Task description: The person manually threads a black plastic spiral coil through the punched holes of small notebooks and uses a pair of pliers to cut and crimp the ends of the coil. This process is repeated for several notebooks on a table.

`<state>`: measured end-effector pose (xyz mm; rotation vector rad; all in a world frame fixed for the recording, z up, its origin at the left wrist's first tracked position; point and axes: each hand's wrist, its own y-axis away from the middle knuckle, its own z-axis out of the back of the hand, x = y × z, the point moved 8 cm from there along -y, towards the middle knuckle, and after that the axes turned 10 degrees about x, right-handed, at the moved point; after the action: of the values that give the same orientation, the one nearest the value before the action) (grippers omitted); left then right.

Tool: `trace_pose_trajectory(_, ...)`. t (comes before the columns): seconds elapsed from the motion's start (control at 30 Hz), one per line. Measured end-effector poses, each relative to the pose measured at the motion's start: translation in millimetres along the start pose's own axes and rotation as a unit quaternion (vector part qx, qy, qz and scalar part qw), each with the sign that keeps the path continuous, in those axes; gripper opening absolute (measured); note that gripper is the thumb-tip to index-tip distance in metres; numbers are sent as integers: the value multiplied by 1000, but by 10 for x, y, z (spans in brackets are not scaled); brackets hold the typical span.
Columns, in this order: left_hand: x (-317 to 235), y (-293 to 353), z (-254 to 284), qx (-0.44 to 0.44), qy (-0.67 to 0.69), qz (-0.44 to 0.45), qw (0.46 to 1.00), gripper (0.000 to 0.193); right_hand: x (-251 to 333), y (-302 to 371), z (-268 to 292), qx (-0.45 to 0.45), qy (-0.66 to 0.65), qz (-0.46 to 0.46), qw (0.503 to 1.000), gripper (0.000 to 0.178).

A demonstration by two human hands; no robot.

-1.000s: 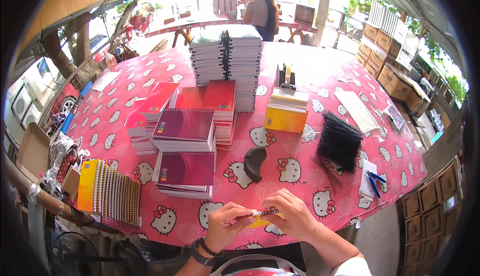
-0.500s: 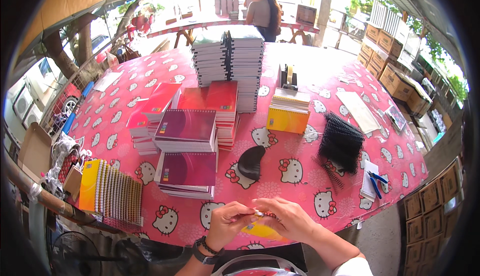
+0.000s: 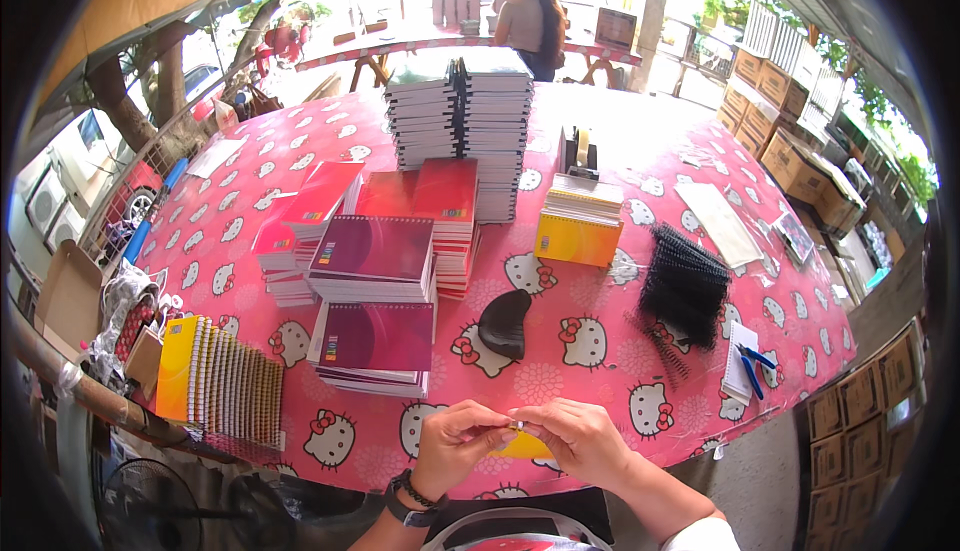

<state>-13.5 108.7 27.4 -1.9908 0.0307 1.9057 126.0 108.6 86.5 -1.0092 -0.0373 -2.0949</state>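
Close to the table's near edge, my left hand [image 3: 458,447] pinches thumb and fingertips at the upper edge of a yellow notebook [image 3: 526,446]. My right hand [image 3: 585,443] faces it, its fingers also closed at that edge and covering the notebook's right part. Something small and pale shows between the fingertips, too small to tell. Just beyond my hands lies a curved black object [image 3: 504,324]. Further left are two stacks of purple spiral notebooks [image 3: 376,336], with red notebooks [image 3: 445,189] behind them.
At left stands a row of yellow spiral notebooks [image 3: 180,369]. Tall notebook stacks [image 3: 500,141] rise at the back. Rightward lie a yellow-covered stack [image 3: 577,238], black binding coils [image 3: 684,286], blue-handled pliers [image 3: 752,366] on a small pad and a tape dispenser [image 3: 579,154]. A person [image 3: 530,21] sits beyond.
My right hand's fingers have drawn in from a flatter, stretched pose to a pinch beside my left fingertips. Less of the yellow notebook shows low down. The stacks stay put.
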Motion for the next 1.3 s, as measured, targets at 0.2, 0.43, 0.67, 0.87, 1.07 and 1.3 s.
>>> trace_pose_trajectory(0.2,-125,8,-1,-1,-42,-13,999,14,18,-3,41,-40,-18,26,999,27)
trace_pose_trajectory(0.43,-103,73,5,-10,-63,6,998,14,53,7,5,-35,-25,11,999,25)
trace_pose_trajectory(0.67,-241,59,-23,-19,-95,-18,995,14,3,-12,-11,-42,10,40,998,30)
trace_pose_trajectory(0.87,-461,128,-111,-67,-268,-83,957,15,89,-34,22,-55,4,29,998,24)
trace_pose_trajectory(1.07,-511,139,-161,-93,-326,-122,933,14,74,-56,25,-21,7,14,1000,18)
trace_pose_trajectory(1.3,-495,196,-72,-124,-271,-80,951,14,145,-132,-98,-1,46,31,998,17)
